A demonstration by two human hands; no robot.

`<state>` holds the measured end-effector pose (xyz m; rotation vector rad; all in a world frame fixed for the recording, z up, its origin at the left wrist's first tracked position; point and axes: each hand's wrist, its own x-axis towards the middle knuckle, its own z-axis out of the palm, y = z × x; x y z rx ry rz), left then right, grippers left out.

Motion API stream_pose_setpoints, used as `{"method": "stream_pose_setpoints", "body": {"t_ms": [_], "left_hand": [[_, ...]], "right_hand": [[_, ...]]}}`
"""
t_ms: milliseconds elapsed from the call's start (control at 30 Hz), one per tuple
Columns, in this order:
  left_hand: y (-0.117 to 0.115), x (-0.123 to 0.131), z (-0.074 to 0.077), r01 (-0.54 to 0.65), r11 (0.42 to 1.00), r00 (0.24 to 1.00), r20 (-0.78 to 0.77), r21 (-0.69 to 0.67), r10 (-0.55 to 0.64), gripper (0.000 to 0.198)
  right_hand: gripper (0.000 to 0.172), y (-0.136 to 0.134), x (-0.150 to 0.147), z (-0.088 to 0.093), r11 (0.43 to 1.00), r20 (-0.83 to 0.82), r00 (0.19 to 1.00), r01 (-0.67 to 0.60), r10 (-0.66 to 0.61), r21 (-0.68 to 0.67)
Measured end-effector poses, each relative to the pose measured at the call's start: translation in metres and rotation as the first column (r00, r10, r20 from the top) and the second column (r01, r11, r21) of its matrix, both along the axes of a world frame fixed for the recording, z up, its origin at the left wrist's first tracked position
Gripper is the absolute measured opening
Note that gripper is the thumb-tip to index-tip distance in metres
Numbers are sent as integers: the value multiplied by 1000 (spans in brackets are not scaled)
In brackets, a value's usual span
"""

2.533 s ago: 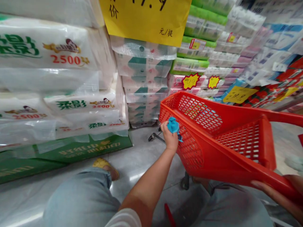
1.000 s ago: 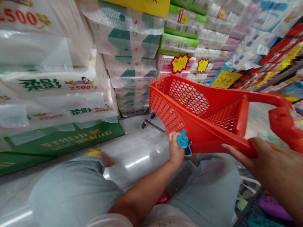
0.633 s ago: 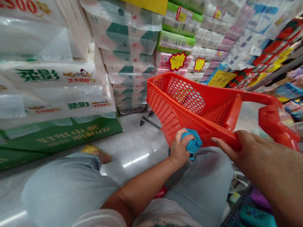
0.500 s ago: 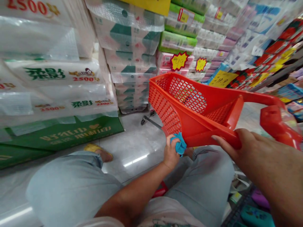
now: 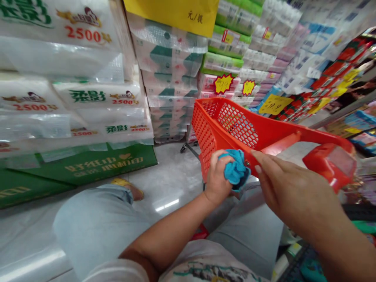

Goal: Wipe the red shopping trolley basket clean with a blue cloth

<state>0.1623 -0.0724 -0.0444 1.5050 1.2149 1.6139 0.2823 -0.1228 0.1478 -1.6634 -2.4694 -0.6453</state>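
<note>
A red plastic shopping cart with mesh sides stands in front of me, its handle end toward the right. My left hand is closed around a crumpled blue cloth, which is pressed to the near outer side of the cart. Close beside the cloth, my right hand grips the cart's near top edge, with the thumb on the near side. Its other fingertips are partly hidden.
White tissue packs are stacked on a green box at the left. More packs with yellow price signs line the back. My knees flank the cart's near side. Goods lie at lower right.
My left hand has moved right and slightly up along the cart side with the cloth. My right hand has shifted left along the edge, closer to it. The view has shifted slightly.
</note>
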Motion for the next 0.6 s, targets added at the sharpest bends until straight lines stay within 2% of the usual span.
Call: {"method": "stream_pose_setpoints", "body": {"t_ms": [100,167,233,300,367,400,467,567,600], "left_hand": [[12,-21,-3,-66,998,998,0,-10,66,22],[9,-26,-3,-70,997,998,-3,-9,70,22],[-1,-22,10,-37,999,999,-12,14,37,23],[-11,-16,32,10,998,999,-36,63,-7,29],[-14,-14,47,49,990,993,-110,136,-34,35],[-13,-16,49,52,986,989,-149,158,-28,36],[-6,-25,39,17,988,980,-198,151,13,37],[3,-40,6,-79,995,977,-191,66,91,30],[4,-41,-2,-97,994,977,-186,50,105,28]], "right_hand": [[49,-7,21,9,984,-141,979,-158,145,-81],[46,-10,33,11,988,-142,981,-139,128,-67],[53,-13,35,9,999,-118,992,-48,47,-7],[58,-14,26,5,998,-114,993,42,-36,45],[57,-13,14,2,995,-133,990,67,-56,74],[57,-12,9,1,996,-152,988,48,-35,80],[56,-7,7,2,997,-197,979,-47,59,64],[52,0,20,4,964,-233,938,-266,258,-2],[52,2,25,4,955,-222,931,-297,290,3]]}}
